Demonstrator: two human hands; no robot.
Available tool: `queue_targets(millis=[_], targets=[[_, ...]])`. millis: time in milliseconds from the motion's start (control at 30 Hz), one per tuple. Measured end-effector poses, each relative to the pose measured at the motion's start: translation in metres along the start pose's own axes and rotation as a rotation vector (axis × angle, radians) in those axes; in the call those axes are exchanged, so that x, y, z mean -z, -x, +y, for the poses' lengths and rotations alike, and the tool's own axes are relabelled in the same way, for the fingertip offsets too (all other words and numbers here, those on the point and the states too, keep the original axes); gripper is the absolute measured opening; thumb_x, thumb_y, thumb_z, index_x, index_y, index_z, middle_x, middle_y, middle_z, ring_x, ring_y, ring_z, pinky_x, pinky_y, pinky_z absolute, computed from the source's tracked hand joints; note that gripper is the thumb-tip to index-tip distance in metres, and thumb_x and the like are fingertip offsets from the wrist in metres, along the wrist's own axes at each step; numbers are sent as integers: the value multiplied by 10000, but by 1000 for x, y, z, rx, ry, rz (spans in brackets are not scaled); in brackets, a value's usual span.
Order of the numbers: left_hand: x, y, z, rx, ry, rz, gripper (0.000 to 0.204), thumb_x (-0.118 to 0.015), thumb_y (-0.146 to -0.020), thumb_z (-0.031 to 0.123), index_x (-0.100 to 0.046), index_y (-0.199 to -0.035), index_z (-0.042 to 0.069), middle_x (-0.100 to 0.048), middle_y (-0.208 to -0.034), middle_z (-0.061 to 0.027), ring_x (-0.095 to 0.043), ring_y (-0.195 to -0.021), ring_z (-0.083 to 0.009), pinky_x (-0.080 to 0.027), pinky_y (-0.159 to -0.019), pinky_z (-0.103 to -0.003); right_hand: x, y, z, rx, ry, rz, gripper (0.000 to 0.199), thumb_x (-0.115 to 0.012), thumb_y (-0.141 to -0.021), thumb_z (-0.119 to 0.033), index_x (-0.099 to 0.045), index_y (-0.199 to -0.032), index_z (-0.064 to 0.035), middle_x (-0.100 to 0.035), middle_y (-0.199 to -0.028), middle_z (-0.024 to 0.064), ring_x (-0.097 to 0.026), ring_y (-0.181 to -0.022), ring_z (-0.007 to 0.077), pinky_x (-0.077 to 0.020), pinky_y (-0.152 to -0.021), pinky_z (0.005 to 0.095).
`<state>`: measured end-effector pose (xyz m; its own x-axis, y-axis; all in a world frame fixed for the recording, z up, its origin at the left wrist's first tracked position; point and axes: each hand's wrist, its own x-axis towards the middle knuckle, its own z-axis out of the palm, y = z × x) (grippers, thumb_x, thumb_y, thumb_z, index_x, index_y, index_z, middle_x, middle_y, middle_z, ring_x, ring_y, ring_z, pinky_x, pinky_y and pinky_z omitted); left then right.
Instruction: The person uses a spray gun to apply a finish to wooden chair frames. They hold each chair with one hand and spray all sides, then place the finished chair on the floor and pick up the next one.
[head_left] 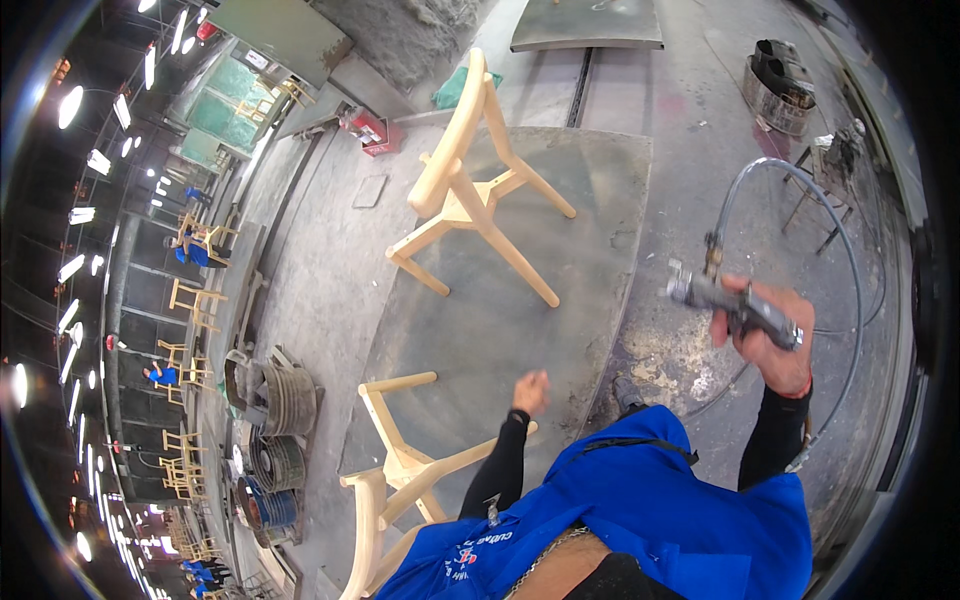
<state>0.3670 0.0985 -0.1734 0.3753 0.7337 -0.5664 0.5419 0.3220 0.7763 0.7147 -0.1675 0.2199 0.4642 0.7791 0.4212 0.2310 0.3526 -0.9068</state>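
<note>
Seen from above through a wide fisheye lens, a person in a blue apron over black long sleeves stands at the edge of a grey, paint-stained metal platform [520,330] set on a workshop floor. The right hand [765,335] is raised at the right of the view, its fingers wrapped tightly around the handle of a metal spray gun [725,298] whose nozzle points left, toward the platform. A grey hose [800,180] rises from the top of the gun and loops in a wide arc up and around to the right, then down past the person's right arm. The left hand [531,392] reaches down near the platform's lower part, just beside the leg of an unfinished pale wooden chair [400,470] that lies tipped on its side at the lower left (whether the fingers touch the wood cannot be told); the fingers look loosely curled, holding nothing. A second bare wooden chair [470,190] stands on the far part of the platform, well apart from both hands, tilted so that its legs splay toward the viewer. To the left of the platform stand stacked round metal drums [270,400]. Farther left, rows of similar wooden chairs [195,305] line the hall, with people in blue working among them, under bright strip lights along the curved edge of the view. A battered round metal bin [780,85] sits on the floor at the upper right.
</note>
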Motion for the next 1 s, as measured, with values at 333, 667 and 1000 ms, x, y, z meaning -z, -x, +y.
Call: queue_targets(millis=[333, 667, 1000], targets=[[20, 128, -149, -27, -323, 208, 381, -648, -946, 432, -736, -983, 63, -703, -797, -113, -723, -689, -259, -564, -571, -391, -5, -45, 9, -15, -16, 110, 665, -712, -950, -438, -593, -1356, 75, -687, -861, 103, -604, -686, 95, -432, -520, 226], [78, 261, 130, -915, -555, 1074, 172, -576, -937, 87, -721, -894, 4, -743, -886, -155, -718, -790, -348, -578, -775, -438, 1, -84, 29, -22, -19, 188, 558, -646, -1008, -342, -572, -1383, 65, -677, -910, 97, -602, -692, 103, -382, -481, 201], [124, 330, 199, -349, -873, 1467, 371, -657, -965, 294, -683, -1204, 11, -689, -1101, -174, -636, -1038, -369, -489, -886, -451, -9, -110, 58, 40, 111, 346, 340, -667, -1007, -234, -667, -1259, -5, -706, -908, 49, -601, -702, 54, -376, -484, 189]])
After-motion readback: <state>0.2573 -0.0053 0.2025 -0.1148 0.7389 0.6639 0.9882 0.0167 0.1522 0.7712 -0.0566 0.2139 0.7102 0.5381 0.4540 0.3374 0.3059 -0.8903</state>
